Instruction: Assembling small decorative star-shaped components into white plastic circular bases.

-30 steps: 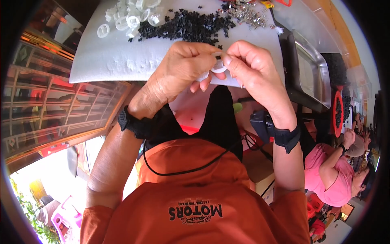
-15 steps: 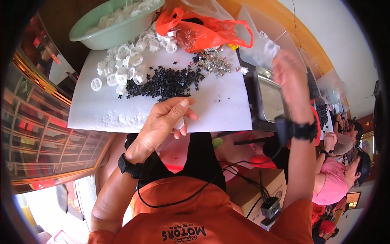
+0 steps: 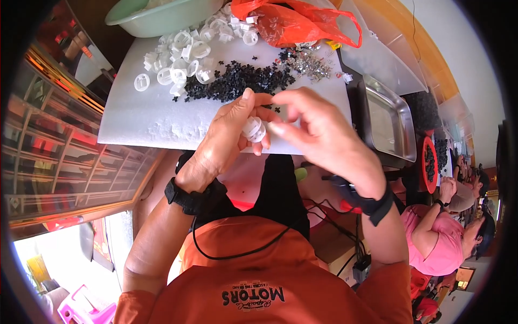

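A small round white plastic part point(image 3: 253, 130), translucent at its lower end, sits in the curled fingers of my left hand point(image 3: 224, 127) above the table's near edge. My right hand point(image 3: 324, 127) is close by on the right, thumb and forefinger apart, the thumb tip near the part. Nothing shows between its fingers. Just beyond both hands lies a heap of small black cross-shaped pieces point(image 3: 232, 81). More white plastic parts point(image 3: 181, 59) are piled at the far left. Small shiny metal pieces point(image 3: 313, 63) lie to the right of the black heap.
A pale green basin point(image 3: 162, 21) stands at the far left, beside a red plastic bag point(image 3: 297, 24). At right is a metal tray point(image 3: 391, 127), then a red bowl of black pieces point(image 3: 429, 164). A cable point(image 3: 243, 262) hangs across my lap. A co-worker in pink point(image 3: 431, 243) sits farther right.
My right hand has come in from the clear box at the far right to beside my left hand. The white part in my left hand shows more fully. The whole view has shifted.
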### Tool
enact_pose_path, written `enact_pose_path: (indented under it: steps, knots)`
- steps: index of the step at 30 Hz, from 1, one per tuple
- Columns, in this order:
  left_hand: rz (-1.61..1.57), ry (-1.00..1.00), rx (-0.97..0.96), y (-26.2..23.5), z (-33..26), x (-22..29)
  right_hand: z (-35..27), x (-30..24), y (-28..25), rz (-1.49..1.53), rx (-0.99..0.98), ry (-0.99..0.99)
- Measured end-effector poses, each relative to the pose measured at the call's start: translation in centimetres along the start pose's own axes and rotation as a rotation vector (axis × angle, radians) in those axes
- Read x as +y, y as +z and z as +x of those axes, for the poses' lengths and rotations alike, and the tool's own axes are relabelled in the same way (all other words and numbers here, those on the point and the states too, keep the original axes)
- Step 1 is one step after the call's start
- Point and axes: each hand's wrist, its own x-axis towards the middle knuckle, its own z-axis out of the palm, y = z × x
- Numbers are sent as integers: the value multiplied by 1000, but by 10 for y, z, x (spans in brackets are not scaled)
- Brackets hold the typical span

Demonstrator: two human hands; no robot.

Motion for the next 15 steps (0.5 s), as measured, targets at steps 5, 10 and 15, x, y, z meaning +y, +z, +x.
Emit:
enact_pose_path:
  steps: [5,10,15]
  knots:
    - [-3,-7,41,6,-2,0,3,-8,26,-59,-32,-26]
    - [19,2,-15,6,-4,0,-2,-3,34,18,49,-73]
    - [51,-24,11,10,-6,6,-2,-10,36,73,99,-82]
